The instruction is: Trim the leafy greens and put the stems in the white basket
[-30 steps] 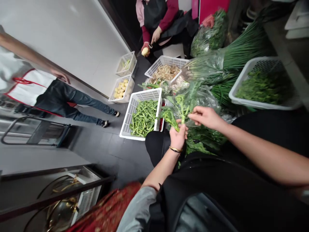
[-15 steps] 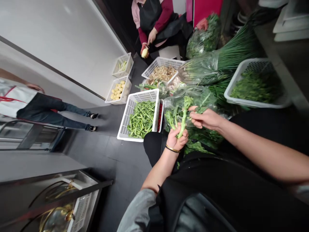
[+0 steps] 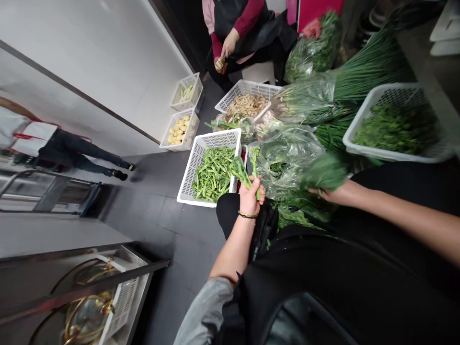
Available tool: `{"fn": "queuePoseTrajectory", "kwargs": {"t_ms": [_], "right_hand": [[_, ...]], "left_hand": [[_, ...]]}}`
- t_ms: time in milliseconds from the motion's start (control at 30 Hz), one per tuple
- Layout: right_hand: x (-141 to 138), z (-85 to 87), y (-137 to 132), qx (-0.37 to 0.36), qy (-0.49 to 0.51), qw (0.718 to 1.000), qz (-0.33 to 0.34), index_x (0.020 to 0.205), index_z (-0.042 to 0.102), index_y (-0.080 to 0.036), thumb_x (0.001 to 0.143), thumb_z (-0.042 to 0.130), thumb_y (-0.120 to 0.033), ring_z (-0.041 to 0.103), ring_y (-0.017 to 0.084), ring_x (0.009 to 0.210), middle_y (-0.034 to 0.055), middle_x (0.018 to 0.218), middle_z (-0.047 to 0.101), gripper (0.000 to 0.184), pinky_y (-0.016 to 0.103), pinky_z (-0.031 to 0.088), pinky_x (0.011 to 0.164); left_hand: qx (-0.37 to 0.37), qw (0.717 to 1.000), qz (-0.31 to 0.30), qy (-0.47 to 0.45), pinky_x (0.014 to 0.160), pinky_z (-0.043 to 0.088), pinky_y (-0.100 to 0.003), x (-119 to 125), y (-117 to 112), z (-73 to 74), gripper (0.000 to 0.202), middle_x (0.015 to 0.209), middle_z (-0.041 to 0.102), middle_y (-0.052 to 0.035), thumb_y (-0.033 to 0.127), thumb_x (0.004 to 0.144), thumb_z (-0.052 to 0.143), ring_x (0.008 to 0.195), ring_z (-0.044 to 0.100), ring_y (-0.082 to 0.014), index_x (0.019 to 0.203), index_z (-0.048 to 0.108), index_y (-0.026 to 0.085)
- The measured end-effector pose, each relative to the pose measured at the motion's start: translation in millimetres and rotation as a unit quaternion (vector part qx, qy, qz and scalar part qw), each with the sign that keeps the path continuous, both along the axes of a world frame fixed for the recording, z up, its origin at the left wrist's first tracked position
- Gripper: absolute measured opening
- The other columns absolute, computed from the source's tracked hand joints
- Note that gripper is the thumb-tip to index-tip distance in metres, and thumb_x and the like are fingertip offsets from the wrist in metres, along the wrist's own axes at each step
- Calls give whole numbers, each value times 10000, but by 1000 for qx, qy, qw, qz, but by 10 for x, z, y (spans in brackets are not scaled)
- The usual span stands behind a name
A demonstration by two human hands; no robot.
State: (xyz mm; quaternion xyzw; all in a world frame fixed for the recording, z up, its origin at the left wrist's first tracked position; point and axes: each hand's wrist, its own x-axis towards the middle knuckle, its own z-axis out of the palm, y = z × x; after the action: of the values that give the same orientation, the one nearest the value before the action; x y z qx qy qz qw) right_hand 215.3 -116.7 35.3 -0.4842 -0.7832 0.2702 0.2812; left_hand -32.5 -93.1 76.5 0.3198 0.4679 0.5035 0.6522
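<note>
My left hand [image 3: 250,196] grips a bunch of trimmed green stalks [image 3: 241,173] beside the near right edge of a white basket [image 3: 197,155] that holds more of the same greens. A thin bracelet circles that wrist. My right hand [image 3: 332,195] is off to the right, closed on a large green leaf [image 3: 322,173] over the pile of leafy scraps [image 3: 298,211] at my knees. A clear plastic bag of greens [image 3: 287,153] lies between the two hands.
A seated person [image 3: 240,28] at the back peels something over a basket of peelings [image 3: 247,101]. Baskets of potatoes [image 3: 178,130], bundled scallions [image 3: 345,81] and a basket of herbs [image 3: 391,125] surround me. Another person [image 3: 53,143] walks at left beside a metal cart [image 3: 46,191].
My left hand carried the stalks left toward the white basket. My right hand pulled away to the right with a leaf. The person at left walked farther away.
</note>
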Motion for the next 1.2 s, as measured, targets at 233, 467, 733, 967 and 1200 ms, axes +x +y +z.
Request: {"fn": "queuePoseTrajectory", "kwargs": {"t_ms": [233,467,733,967,1200], "right_hand": [[-305,234,542,-75,-130,988,34,725,691,-210,709,640,-509,545,169,499,65,616,649,304,280,323,486],[-735,368,593,-103,-126,975,151,910,699,-221,817,518,-470,625,181,679,45,765,697,322,246,373,564],[-757,444,641,-264,155,951,44,863,674,-152,767,540,-555,461,92,427,-31,508,535,435,226,343,468],[-829,538,484,-22,54,995,-78,596,641,-164,834,475,-473,497,138,537,38,527,554,424,261,352,522],[-705,548,42,149,-10,989,14,831,669,-207,908,435,-342,561,132,692,44,803,624,281,243,407,622]], "left_hand": [[49,990,8,134,307,233,-165,-234,-77,-16,453,496,522,61,482,705,685,316,395,-48,976,567,140],[-9,946,193,259,455,378,-198,-945,702,222,290,566,557,17,376,710,678,478,498,-84,810,567,128],[-72,973,-220,7,341,149,-173,-267,365,174,295,439,369,70,368,616,698,331,223,-19,734,588,121],[-82,992,-81,-54,329,99,-155,345,48,109,430,473,387,79,575,716,635,321,220,-9,773,484,176],[-157,983,28,-87,339,78,-163,479,-25,59,348,456,316,96,424,759,650,306,222,-9,698,408,181]]}}
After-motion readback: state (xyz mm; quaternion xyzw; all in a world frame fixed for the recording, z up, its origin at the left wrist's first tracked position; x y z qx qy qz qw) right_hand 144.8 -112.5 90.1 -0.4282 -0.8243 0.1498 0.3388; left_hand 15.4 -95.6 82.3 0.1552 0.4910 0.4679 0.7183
